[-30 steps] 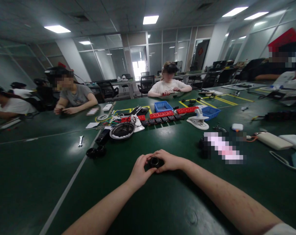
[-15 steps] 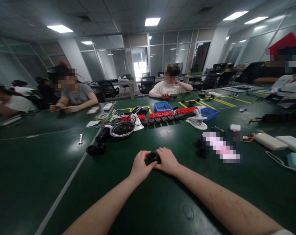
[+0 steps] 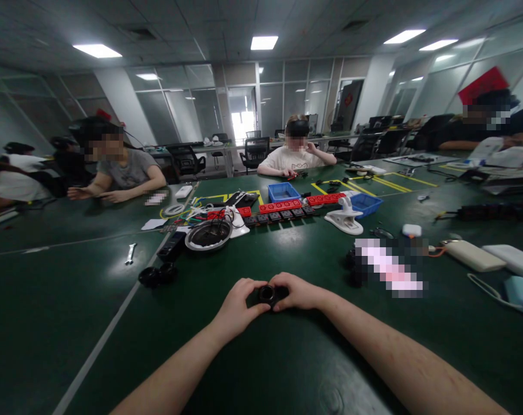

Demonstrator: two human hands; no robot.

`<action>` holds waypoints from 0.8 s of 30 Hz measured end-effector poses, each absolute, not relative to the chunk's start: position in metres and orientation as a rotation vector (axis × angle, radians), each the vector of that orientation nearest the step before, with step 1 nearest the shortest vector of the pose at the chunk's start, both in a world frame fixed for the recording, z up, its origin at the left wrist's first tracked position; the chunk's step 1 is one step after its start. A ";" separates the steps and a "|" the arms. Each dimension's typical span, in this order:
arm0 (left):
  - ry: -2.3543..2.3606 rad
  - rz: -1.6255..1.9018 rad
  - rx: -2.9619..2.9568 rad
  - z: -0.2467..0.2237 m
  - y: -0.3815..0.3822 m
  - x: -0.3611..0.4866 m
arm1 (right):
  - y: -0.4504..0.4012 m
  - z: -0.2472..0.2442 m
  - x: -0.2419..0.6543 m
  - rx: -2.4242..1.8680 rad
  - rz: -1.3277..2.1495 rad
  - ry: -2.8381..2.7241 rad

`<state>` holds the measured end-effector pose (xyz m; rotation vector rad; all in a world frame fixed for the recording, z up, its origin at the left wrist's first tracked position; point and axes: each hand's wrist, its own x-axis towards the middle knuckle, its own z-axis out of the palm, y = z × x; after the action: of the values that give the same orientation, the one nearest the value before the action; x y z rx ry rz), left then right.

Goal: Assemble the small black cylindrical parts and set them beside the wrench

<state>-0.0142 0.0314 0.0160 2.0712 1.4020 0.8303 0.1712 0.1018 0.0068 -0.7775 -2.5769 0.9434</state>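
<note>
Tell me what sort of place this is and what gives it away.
Probably a shared workroom in an office: the green worktable carries a double-ended wrench and what look like red power strips, with a black office chair and glass partitions behind.

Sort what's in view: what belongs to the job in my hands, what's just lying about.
Job in hand:
black round hollow part, between left hand and right hand
perhaps the black rounded pieces

Seemingly just lying about:
silver open-ended metal wrench
white clip-shaped stand
red rectangular strips
</note>
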 end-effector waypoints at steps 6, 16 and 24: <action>1.734 0.993 1.958 0.006 0.031 0.000 | 0.073 -0.001 0.152 -1.254 0.289 -2.506; 1.383 0.915 2.062 0.010 0.033 -0.011 | 0.096 0.009 0.171 -0.786 0.862 -2.616; 1.525 0.980 2.020 0.006 0.031 -0.004 | 0.090 -0.008 0.160 -1.096 0.602 -2.515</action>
<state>-0.0044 0.0313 0.0058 2.0195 1.5255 0.9797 0.1604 0.0895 -0.0075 -1.0957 -2.5151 0.6019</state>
